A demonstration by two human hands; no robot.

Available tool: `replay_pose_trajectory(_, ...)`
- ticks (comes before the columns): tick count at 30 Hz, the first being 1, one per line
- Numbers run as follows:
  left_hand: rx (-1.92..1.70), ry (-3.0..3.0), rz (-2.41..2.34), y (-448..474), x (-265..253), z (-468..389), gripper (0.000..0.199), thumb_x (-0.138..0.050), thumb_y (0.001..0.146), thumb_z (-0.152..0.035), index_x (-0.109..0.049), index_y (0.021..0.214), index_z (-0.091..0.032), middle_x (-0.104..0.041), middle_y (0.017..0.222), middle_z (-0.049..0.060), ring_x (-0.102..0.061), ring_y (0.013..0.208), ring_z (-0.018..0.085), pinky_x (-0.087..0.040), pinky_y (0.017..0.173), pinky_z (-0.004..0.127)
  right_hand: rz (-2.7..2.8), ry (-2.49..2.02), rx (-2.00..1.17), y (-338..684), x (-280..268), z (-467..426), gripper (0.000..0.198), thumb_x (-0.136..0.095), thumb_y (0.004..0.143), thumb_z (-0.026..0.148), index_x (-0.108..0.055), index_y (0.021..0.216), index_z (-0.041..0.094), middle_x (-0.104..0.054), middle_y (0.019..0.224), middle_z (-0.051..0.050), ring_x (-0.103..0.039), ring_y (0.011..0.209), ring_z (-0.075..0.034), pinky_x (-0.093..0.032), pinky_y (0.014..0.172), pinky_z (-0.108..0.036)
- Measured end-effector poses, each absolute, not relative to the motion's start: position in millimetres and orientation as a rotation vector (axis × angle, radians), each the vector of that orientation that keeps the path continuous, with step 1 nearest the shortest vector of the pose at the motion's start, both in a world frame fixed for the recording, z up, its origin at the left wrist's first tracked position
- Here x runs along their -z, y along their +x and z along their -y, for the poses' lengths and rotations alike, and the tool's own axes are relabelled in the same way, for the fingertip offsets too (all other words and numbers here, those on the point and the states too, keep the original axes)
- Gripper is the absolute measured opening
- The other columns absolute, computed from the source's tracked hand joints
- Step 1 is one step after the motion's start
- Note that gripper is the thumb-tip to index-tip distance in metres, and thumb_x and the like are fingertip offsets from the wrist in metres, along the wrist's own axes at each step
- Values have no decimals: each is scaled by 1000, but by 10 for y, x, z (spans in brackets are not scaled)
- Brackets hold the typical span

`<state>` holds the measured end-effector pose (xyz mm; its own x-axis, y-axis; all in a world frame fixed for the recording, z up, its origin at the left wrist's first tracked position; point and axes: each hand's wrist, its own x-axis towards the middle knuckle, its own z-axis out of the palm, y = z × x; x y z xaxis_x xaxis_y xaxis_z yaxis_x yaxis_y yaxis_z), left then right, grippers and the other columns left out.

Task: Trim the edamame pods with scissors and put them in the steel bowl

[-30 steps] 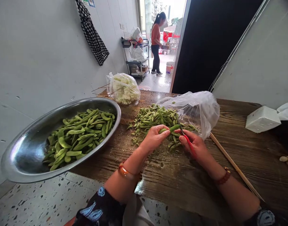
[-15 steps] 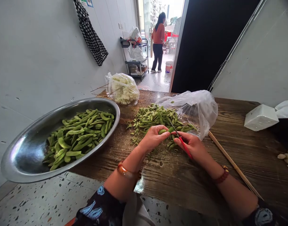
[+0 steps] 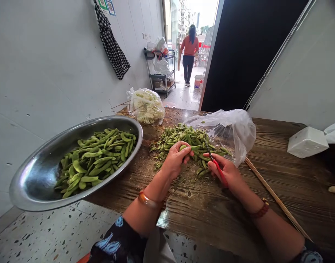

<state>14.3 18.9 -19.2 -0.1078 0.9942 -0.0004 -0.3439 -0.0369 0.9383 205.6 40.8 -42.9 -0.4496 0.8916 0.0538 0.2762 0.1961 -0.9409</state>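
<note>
My left hand [image 3: 176, 157] pinches a green edamame pod [image 3: 194, 147] between thumb and fingers, its tip pointing right. Just to the right, my right hand [image 3: 224, 171] is closed on red-handled scissors [image 3: 218, 168], whose dark blades point up and left, apart from the pod. Behind both hands lies a heap of edamame pods [image 3: 181, 135] with trimmings scattered around it. At the left, a large steel bowl [image 3: 33, 182] holds many pods [image 3: 99, 157] and overhangs the table's edge.
On the wooden table [image 3: 211, 215] are a bag of cauliflower [image 3: 148, 107], a crumpled plastic bag [image 3: 240, 128], thin wooden sticks [image 3: 274, 195], a white box [image 3: 307, 142] and peanuts [image 3: 334, 189] at the right edge. A person [image 3: 189, 49] stands in the doorway beyond a cart [image 3: 163, 76].
My hands have moved apart, the scissors now away from the pod. The view has shifted slightly, and the person in the doorway has turned their back.
</note>
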Motion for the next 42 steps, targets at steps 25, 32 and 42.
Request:
replay_pose_trajectory(25,-1357,883,-981,194,199,-191,30,-73,70,-34,-55,82,-14,-53,57,-5,-35,42,2,-20,39,15,1998,-1073,-1081,2049,288,-354,42,-57,82,49,-67,104,15,-46,60,3,-40,55,-11,-33,53,-24)
replay_pose_trajectory(32,-1328,958,-1013,199,221,-191,30,-61,79,-43,-47,76,-17,-57,73,-2,-51,52,7,-37,45,18,1675,-1110,-1171,2097,313,-434,47,-58,81,54,-63,108,17,-46,61,3,-37,52,-11,-30,46,-24)
replay_pose_trajectory(42,-748,1973,-1657,253,323,-181,9,-67,72,-28,-65,72,-19,-60,67,2,-52,65,16,-36,62,25,1700,-1075,-1188,2084,361,-449,49,-58,80,56,-63,109,17,-47,61,3,-41,53,-11,-34,49,-25)
